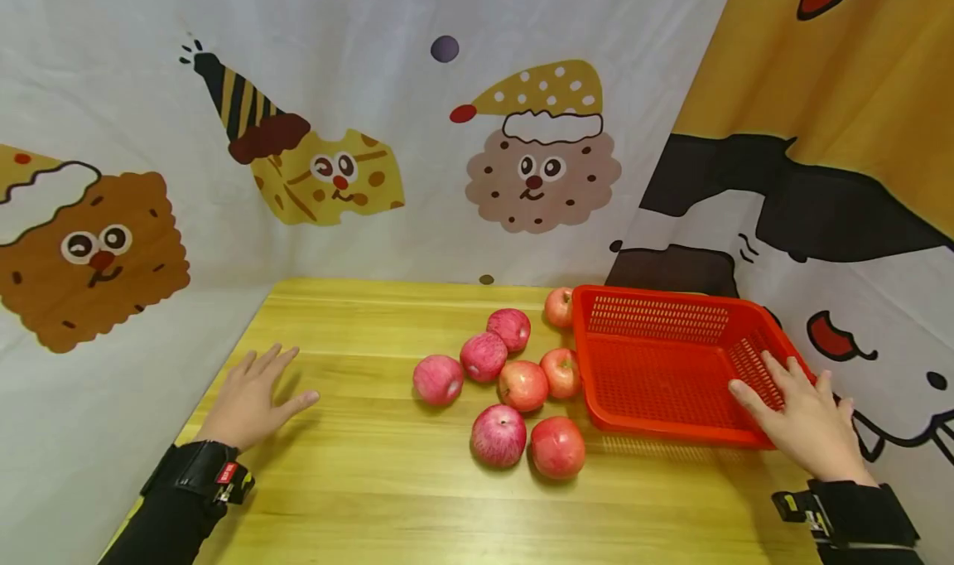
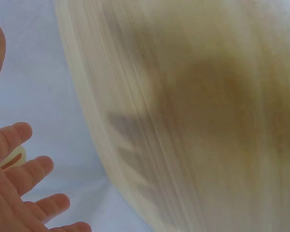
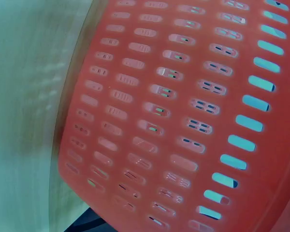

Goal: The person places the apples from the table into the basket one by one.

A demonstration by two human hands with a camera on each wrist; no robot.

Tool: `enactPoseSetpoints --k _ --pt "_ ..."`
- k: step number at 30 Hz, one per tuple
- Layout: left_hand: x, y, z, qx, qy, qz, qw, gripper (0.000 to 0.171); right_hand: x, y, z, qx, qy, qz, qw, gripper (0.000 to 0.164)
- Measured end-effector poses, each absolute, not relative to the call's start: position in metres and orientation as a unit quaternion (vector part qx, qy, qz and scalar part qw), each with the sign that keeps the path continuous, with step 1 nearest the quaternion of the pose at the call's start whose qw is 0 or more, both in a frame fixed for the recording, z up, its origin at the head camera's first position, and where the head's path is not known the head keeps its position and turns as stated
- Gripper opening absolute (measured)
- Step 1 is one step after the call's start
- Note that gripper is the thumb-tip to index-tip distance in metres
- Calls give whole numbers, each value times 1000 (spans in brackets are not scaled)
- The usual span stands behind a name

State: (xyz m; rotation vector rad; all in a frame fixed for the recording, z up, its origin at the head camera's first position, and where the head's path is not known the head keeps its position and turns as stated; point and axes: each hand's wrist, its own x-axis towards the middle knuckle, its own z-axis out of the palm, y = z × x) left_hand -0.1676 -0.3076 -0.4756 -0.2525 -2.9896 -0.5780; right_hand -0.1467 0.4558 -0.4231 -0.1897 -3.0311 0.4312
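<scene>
My left hand (image 1: 249, 399) hovers over the left side of the wooden table, its fingers spread and nothing in it. In the left wrist view, the fingers (image 2: 34, 174) show above the table's edge, with their shadow on the wood. My right hand (image 1: 808, 420) is at the right end of a red plastic basket (image 1: 671, 432), fingers apart and overlapping its rim in the head view. Slotted basket wall (image 3: 183, 125) fills most of the right wrist view, where the hand itself is out of sight. No fruit shows inside the basket.
Several apples lie left of the basket, among them a pink one (image 1: 437, 380), a striped one (image 1: 498, 436) and a redder one (image 1: 557, 447). One apple (image 1: 559, 307) sits by the basket's back left corner. A cartoon-printed cloth (image 1: 425, 258) hangs around the table (image 1: 358, 482).
</scene>
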Motion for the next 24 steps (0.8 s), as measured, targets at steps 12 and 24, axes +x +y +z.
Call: enactPoseSetpoints --k 12,24 --pt "-162 -304 -478 -94 -977 -184 46 86 -129 452 -427 -153 -961 158 166 71" --pt "-156 -263 -465 -133 -967 -202 84 72 -113 441 -452 -206 -926 215 231 69"
